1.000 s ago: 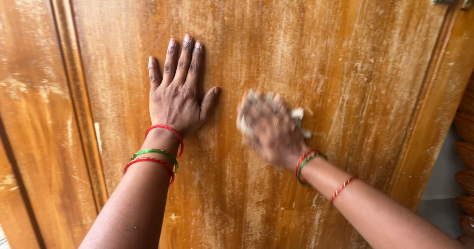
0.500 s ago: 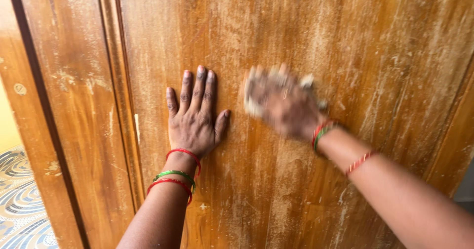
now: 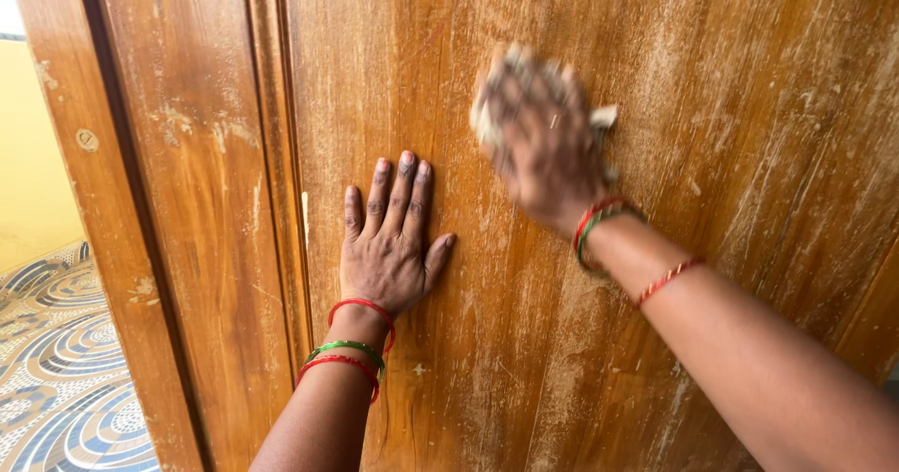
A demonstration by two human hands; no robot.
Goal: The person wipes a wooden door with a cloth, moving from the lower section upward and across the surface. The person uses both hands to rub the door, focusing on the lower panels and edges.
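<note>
1. A brown wooden door (image 3: 730, 79) is seen over most of the view; its surface is marked with pale dusty streaks and small white spots.
2. At the left, the door frame (image 3: 140, 200) is shown, made of the same wood and worn in places.
3. Beyond the frame, a yellow wall (image 3: 28, 154) and a floor (image 3: 66, 369) with a blue and white curved pattern are visible.
4. The left hand (image 3: 389, 247) is laid flat on the door, near the frame, with the fingers (image 3: 398, 186) released and stretched upward, and the thumb spread to the side.
5. Red and green bangles (image 3: 351, 350) are worn on the left wrist.
6. The right hand (image 3: 543, 140) is pressed on the door, higher than the left one, and is blurred.
7. A pale cloth (image 3: 599, 116) is grasped under the right fingers, against the door; only its edges are seen.
8. The right arm is stretched from the lower right corner, with bangles at the wrist.
</note>
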